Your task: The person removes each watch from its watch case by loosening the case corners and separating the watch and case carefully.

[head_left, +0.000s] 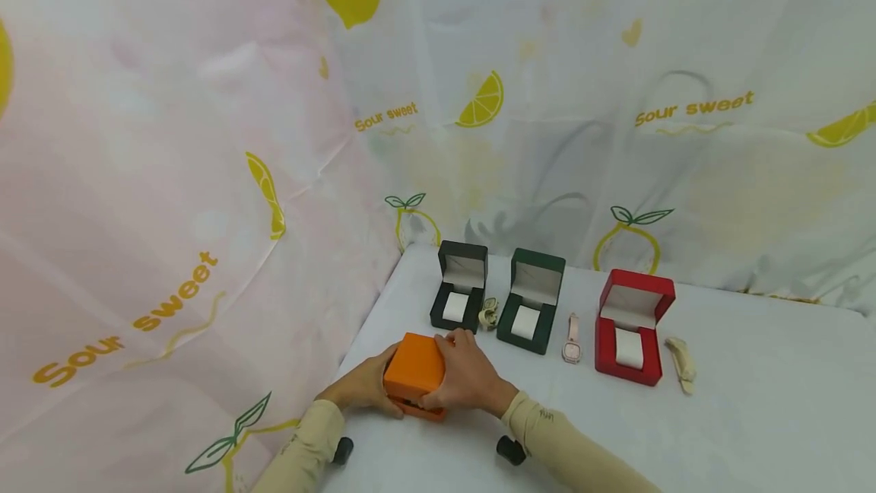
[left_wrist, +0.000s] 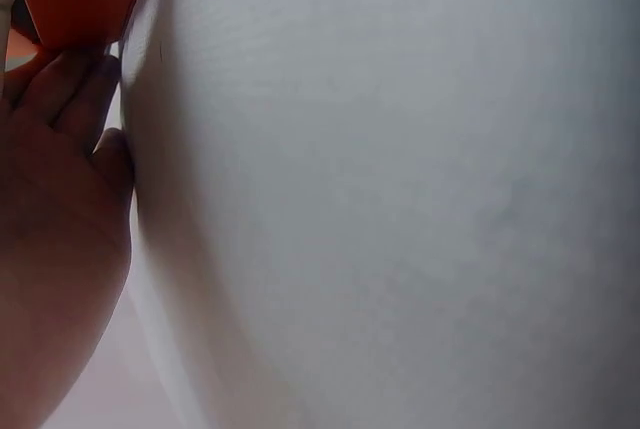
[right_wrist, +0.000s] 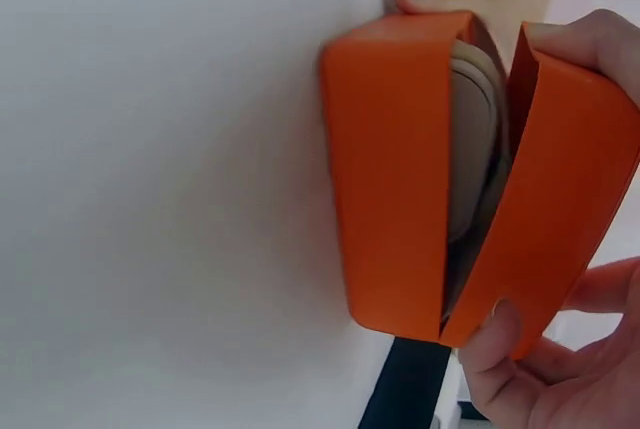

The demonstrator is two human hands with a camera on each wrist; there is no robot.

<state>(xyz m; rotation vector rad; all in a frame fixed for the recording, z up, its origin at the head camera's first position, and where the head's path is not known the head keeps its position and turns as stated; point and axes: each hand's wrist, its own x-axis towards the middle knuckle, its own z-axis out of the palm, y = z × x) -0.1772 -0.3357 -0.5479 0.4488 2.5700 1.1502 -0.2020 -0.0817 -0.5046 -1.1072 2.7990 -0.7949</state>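
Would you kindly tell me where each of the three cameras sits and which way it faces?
Head: worn on the head, looking forward and down at the white table; both sleeved forearms show, left hand and right hand gripping the orange box.
Left wrist: at the left wrist, close along the table; only the palm and fingers touching an orange corner show.
Right wrist: at the right wrist, facing the part-open box; fingers on its lid.
Shared: all three views show the orange box and the table.

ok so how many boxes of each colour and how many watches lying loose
orange box: 1
black box: 1
green box: 1
red box: 1
loose watches: 3
total: 7
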